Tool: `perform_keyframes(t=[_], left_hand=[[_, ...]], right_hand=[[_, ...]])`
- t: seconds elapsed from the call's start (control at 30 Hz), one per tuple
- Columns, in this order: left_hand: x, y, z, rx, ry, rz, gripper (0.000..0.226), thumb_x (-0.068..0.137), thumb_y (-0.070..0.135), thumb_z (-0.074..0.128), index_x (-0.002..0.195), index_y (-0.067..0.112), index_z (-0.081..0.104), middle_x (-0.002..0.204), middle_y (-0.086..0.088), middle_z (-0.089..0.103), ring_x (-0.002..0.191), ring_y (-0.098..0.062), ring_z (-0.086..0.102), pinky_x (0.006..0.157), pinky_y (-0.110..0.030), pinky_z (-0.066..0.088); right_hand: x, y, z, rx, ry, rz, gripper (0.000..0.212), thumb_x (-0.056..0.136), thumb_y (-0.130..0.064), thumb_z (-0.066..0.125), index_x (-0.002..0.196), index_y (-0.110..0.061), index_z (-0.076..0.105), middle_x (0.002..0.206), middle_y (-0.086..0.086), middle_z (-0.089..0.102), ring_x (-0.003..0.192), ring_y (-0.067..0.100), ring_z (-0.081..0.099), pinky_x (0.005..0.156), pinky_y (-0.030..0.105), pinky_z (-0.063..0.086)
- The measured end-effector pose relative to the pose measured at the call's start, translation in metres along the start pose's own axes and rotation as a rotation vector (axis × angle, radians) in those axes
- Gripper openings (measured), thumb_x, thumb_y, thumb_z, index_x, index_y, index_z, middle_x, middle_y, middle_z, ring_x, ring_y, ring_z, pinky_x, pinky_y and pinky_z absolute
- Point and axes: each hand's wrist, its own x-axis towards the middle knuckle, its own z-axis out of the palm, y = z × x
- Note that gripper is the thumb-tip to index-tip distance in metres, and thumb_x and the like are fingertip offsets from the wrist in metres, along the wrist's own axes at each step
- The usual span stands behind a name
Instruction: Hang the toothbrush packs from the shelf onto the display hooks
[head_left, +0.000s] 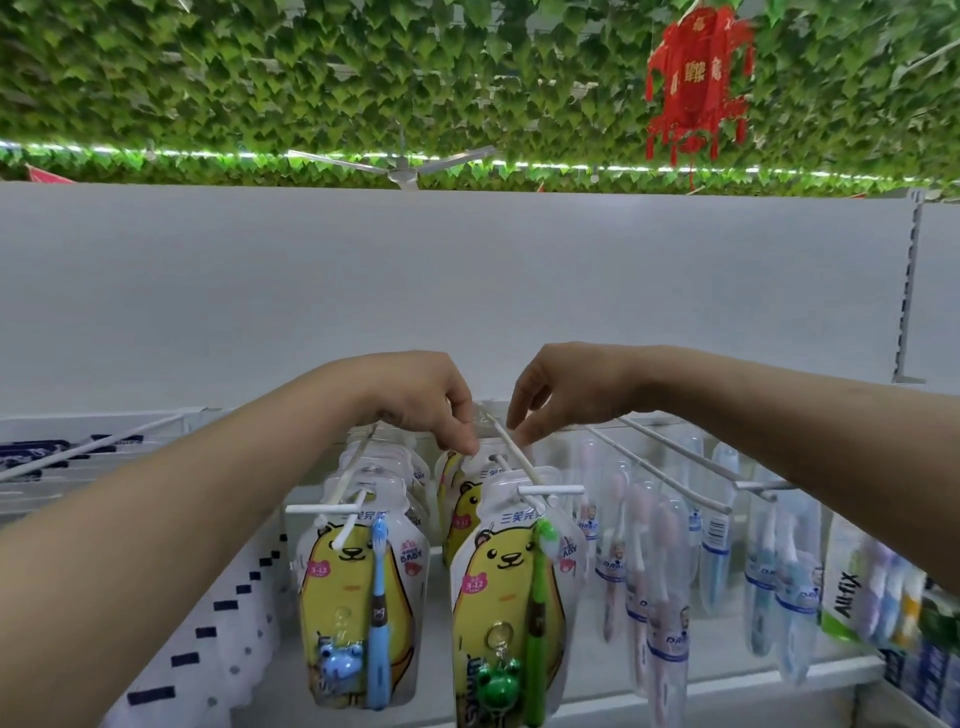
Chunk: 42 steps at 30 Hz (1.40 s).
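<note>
Centre frame: left hand (434, 402) fingers pinch a clear yellow-bear toothbrush pack (464, 486) at its hang hole on the white wire hook (511, 457) — right hand (558, 392) fingers slack, apart. Two hooks already loaded; remaining stock unseen.

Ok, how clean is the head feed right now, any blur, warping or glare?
Head view: wide-angle warping bows the white back panel; the clear toothbrush packs on the right are motion-smeared; the yellow bear packs and both hands, left hand, right hand, stay fairly sharp; lighting is even, no harsh glare.
</note>
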Motion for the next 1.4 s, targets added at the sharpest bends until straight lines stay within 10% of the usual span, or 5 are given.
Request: perform_keyframes(t=[0.23,0.53,1.13,1.4], left_hand=[[-0.057,0.026,-0.014,-0.082,-0.139,0.107,0.034,0.063,0.059,0.073,0.08,0.03,0.076,0.08,0.012,0.073,0.088,-0.01,0.065,0.092,-0.035,0.049],[-0.045,0.033,0.0,0.002,-0.101,0.118,0.015,0.077,0.033,0.081,0.081,0.019,0.075,0.07,0.008,0.072,0.063,0.0,0.059,0.079,-0.032,0.048],[-0.027,0.028,0.002,0.109,-0.053,0.087,0.012,0.08,0.032,0.079,0.077,0.022,0.072,0.058,0.017,0.066,0.068,-0.005,0.059,0.071,-0.027,0.044],[-0.043,0.043,-0.013,0.152,0.101,0.002,0.023,0.081,0.045,0.075,0.095,0.028,0.071,0.094,0.011,0.068,0.096,-0.012,0.061,0.089,-0.036,0.049]], right_hand=[[-0.061,-0.013,-0.02,0.174,-0.101,-0.058,0.028,0.075,-0.05,0.076,0.097,-0.033,0.077,0.121,-0.022,0.068,0.116,0.0,0.061,0.091,0.017,0.046],[-0.056,-0.016,-0.006,0.123,-0.045,-0.074,0.008,0.079,-0.035,0.082,0.074,-0.034,0.076,0.116,-0.002,0.074,0.116,0.017,0.064,0.106,0.034,0.045],[-0.041,-0.019,0.003,-0.017,-0.001,-0.024,0.007,0.083,-0.035,0.078,0.078,-0.033,0.074,0.111,-0.005,0.075,0.109,0.011,0.065,0.097,0.032,0.049],[-0.065,-0.008,-0.022,-0.244,0.121,-0.01,0.025,0.089,-0.048,0.069,0.107,-0.031,0.073,0.121,-0.01,0.068,0.119,0.01,0.058,0.094,0.031,0.042]])
